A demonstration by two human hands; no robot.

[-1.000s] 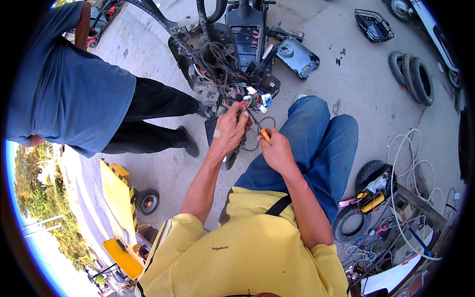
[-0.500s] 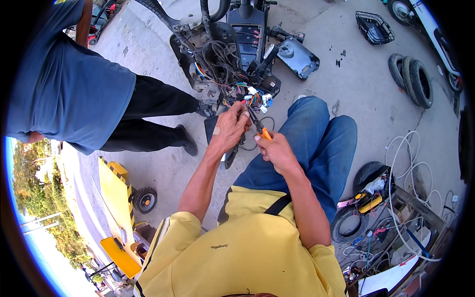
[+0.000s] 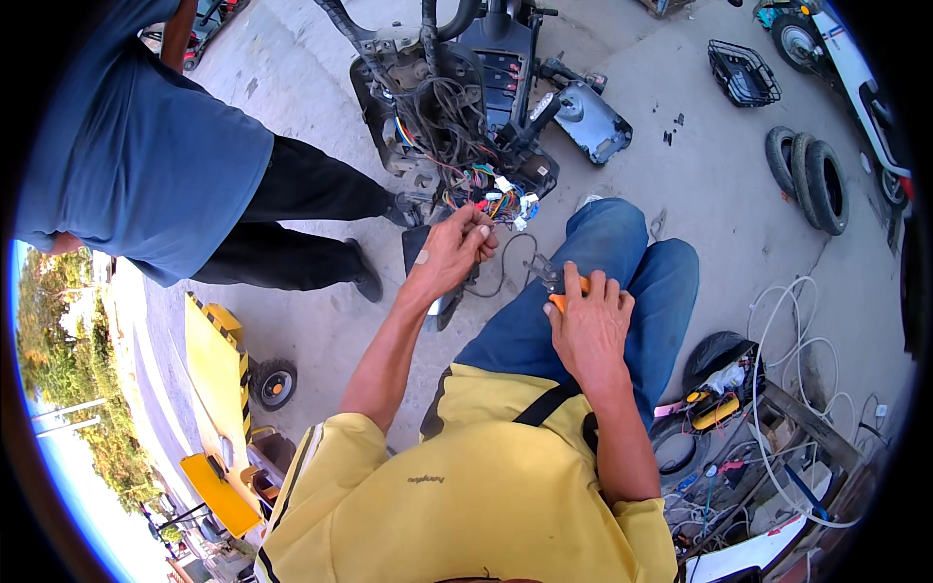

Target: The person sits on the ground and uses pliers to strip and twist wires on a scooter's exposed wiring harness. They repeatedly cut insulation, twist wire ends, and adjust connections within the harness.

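My left hand [image 3: 455, 251] is closed in a pinch at the near end of a wiring bundle, on what looks like a thin wire mostly hidden by the fingers. Just beyond it hang white connectors [image 3: 503, 185] and many coloured wires [image 3: 501, 204]. They come from the opened front of a scooter [image 3: 437, 102], where dark cables lie exposed. Over my thigh, my right hand [image 3: 595, 325] grips pliers [image 3: 547, 273] with orange handles. The plier jaws point toward the wiring, apart from it and spread, with nothing visible between them.
Another person [image 3: 155, 165] stands at the left, a foot close to the scooter. A grey panel [image 3: 588, 121] lies right of the scooter. Farther right are tyres [image 3: 826, 185] and a black basket [image 3: 743, 73]. A crate of tools and cables [image 3: 807, 423] sits near my right side.
My right hand has drawn the pliers away from the wires, back and right over my thigh, and its grip has turned. My left hand stays at the wiring. The view has shifted slightly.
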